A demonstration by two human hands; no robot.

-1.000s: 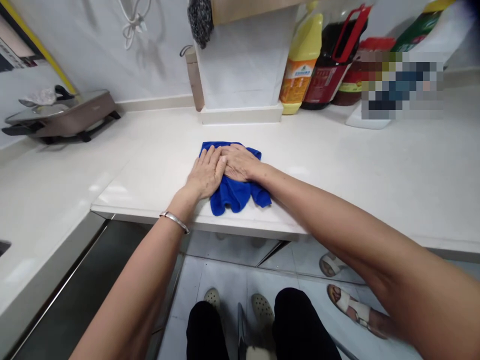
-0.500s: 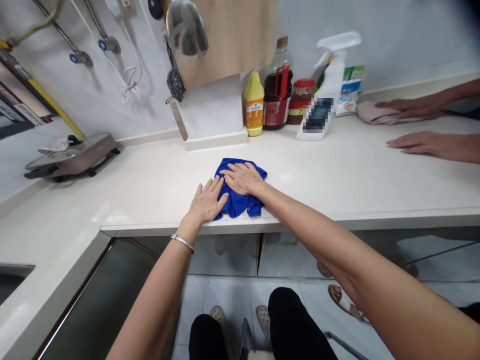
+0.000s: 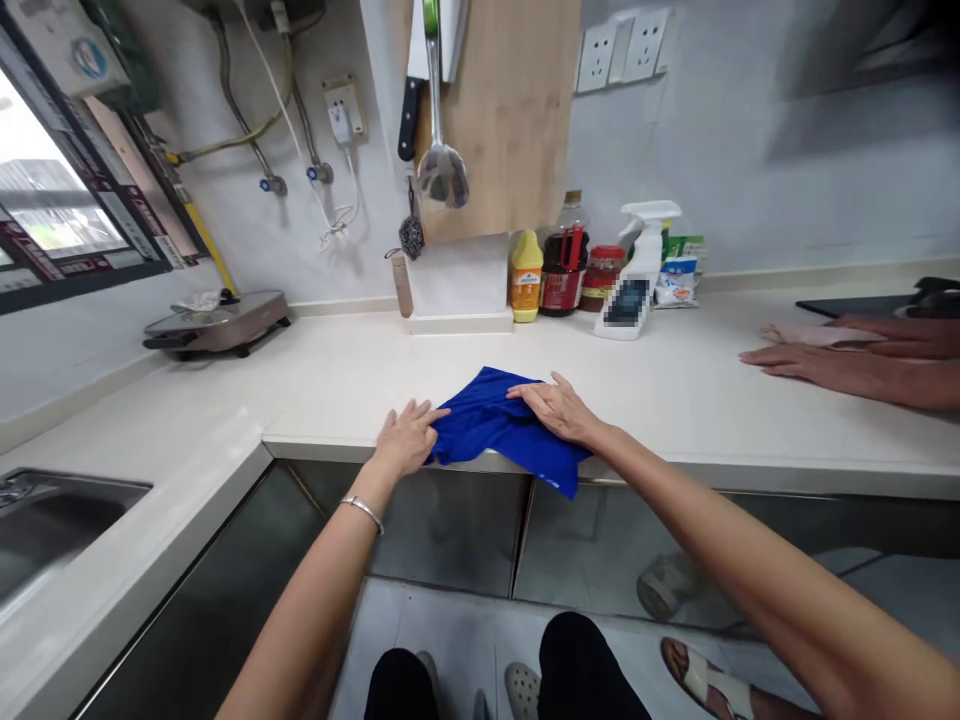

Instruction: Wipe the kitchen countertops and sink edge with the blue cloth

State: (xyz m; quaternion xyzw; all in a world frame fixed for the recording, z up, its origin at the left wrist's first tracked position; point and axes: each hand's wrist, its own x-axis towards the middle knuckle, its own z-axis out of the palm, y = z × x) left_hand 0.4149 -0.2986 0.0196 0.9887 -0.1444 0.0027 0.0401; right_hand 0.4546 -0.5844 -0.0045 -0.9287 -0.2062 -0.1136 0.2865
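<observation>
A blue cloth (image 3: 495, 415) lies on the white countertop, spread and wrinkled, with one front corner hanging over the edge. My left hand (image 3: 406, 438), a silver bangle on its wrist, rests at the cloth's left side; its fingers are stretched out and the foremost ones touch the fabric. On the cloth's right part lies my right hand (image 3: 556, 408), fingers extended and pointing left, one digit raised apart from the others. Neither hand visibly grasps the fabric.
Behind stand a yellow bottle (image 3: 526, 277), a dark sauce bottle (image 3: 562, 265), a red-lidded jar (image 3: 602, 277) and a white spray bottle (image 3: 637, 270). Another person's hands (image 3: 840, 365) rest at right on a pale cloth. An electric pan (image 3: 217, 320) and a sink (image 3: 75, 520) are left.
The blue cloth, bunched before, is now spread wider, its front corner over the counter edge. My right hand has shifted right, apart from my left. The view has tilted up.
</observation>
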